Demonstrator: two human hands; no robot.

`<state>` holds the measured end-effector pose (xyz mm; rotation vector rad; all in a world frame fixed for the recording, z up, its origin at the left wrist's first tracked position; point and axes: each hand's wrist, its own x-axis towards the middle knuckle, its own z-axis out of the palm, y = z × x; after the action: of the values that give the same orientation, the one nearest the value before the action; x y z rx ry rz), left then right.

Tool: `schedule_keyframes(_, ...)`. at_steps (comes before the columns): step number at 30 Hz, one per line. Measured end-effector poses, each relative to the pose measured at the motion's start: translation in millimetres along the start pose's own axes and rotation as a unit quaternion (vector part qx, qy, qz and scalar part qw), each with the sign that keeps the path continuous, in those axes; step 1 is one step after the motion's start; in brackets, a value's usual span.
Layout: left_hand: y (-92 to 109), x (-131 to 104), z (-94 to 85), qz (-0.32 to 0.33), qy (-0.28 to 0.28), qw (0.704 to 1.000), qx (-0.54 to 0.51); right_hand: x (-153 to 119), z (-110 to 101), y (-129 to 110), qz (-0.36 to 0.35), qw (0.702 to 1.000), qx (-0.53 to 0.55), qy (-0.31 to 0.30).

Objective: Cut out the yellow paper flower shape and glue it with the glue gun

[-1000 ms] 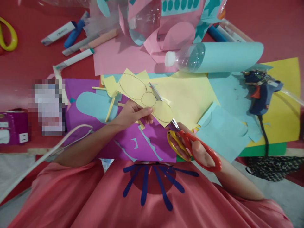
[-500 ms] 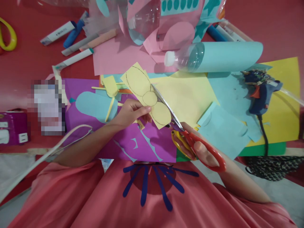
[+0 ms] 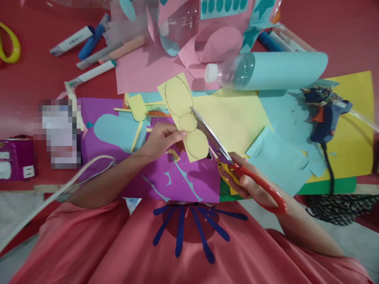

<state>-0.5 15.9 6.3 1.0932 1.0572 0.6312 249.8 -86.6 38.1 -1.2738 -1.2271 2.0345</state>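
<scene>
Between thumb and fingers, my left hand pinches a strip of yellow paper by its left edge. Drawn on it are two large ovals joined by a small circle. My right hand grips scissors with one red and one yellow handle loop. The blades look nearly closed, and their tip meets the paper's right edge beside the small circle. Under the paper lie a purple sheet and a larger yellow sheet. Blue offcuts rest on the purple sheet.
A bottle wrapped in light blue paper lies across the back. On the right is a dark blue glue gun with a cord. Several markers lie at the back left, near a blurred-out object. Light blue sheets lie beside my right hand.
The yellow paper strip has turned more upright in my left hand, its top swinging right. My right hand and the scissors have shifted slightly right.
</scene>
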Motion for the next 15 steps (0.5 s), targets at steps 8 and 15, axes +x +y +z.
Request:
schedule_keyframes(8,-1.6,1.1,-1.9,0.055,0.031,0.997,0.051,-2.0,-2.4,-2.9,0.008,1.000,0.006,0.018)
schedule_keyframes(15,1.5,2.7,-1.5,0.064,0.058,0.995,0.046,-0.4,-6.6,-5.7,0.013,1.000,0.006,0.005)
